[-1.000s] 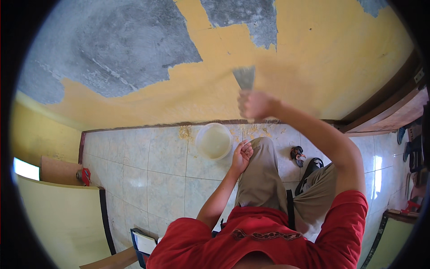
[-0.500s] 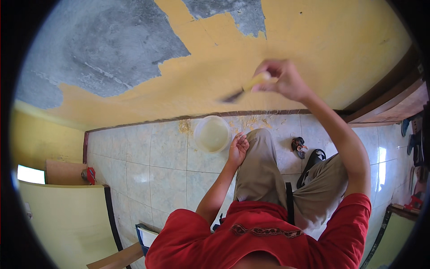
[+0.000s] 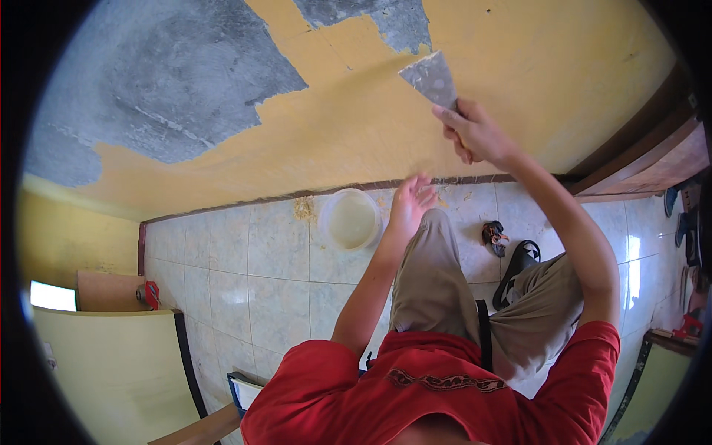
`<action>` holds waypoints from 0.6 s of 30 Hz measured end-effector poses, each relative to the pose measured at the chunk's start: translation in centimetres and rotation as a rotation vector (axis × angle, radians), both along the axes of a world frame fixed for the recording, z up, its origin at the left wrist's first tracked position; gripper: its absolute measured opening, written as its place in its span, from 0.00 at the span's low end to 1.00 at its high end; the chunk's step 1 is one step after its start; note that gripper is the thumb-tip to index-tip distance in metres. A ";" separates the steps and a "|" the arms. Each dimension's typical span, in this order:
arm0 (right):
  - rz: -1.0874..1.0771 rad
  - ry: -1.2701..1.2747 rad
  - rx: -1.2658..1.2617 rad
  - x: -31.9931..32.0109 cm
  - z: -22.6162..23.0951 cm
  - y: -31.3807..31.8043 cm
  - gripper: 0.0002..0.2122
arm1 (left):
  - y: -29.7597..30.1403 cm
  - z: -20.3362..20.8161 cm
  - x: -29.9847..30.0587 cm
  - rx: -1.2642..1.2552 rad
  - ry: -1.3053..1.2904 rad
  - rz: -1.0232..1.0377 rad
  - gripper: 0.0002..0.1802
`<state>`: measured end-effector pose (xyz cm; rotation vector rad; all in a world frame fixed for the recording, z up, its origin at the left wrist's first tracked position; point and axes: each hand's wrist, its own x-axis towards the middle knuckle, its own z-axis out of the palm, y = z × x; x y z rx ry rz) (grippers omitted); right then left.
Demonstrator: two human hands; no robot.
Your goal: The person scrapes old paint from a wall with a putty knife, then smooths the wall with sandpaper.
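My right hand [image 3: 475,135] is closed round the handle of a putty knife [image 3: 434,79]. Its wide, stained grey blade points up and to the left, near the lower edge of a bare patch; whether it touches the wall I cannot tell. The wall [image 3: 356,126] is painted yellow-orange, with large grey areas [image 3: 185,74] where the paint is gone. Raised above my knee, my left hand [image 3: 411,202] has its fingers apart and holds nothing. Just left of it, a round whitish tub [image 3: 351,220] stands on the floor by the wall.
Paint scraps [image 3: 304,208] lie on the tiled floor [image 3: 278,256] along the wall's foot. Right of my knee sits a small dark-and-orange object [image 3: 495,237]. A brown wooden frame [image 3: 630,159] borders the wall at right; a pale panel [image 3: 111,363] stands at lower left.
My right hand has turned the putty knife from pointing down-left to pointing up at the wall. My left hand has risen off my knee toward the wall, its fingers spreading.
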<state>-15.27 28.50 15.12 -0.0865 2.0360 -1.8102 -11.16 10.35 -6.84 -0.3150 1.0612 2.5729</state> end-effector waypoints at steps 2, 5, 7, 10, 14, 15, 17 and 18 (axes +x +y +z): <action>-0.075 0.216 0.215 -0.5 1.1 1.0 0.16 | 3.4 6.3 -2.4 0.085 0.174 -0.005 0.20; -0.020 0.369 0.372 -1.1 3.5 4.0 0.20 | 8.6 15.5 -4.2 0.348 0.395 -0.055 0.27; -0.042 0.503 0.431 -0.8 5.1 3.5 0.18 | 9.6 17.1 -6.6 0.504 0.596 -0.219 0.25; -0.179 0.913 0.724 -2.7 4.6 3.8 0.14 | 13.5 18.8 -8.8 0.607 0.552 -0.146 0.26; -0.216 0.969 1.110 -2.0 8.2 1.4 0.11 | 15.4 20.1 -10.1 0.878 0.462 -0.136 0.24; -0.194 0.939 1.168 -1.6 9.1 0.8 0.11 | 15.3 19.9 -10.3 0.875 0.454 -0.137 0.24; -0.120 0.858 1.306 -1.0 11.1 0.4 0.10 | 15.1 19.4 -10.8 0.977 0.467 -0.164 0.22; -0.040 0.783 1.438 -1.0 11.6 0.2 0.10 | 14.9 19.2 -11.1 1.027 0.476 -0.175 0.21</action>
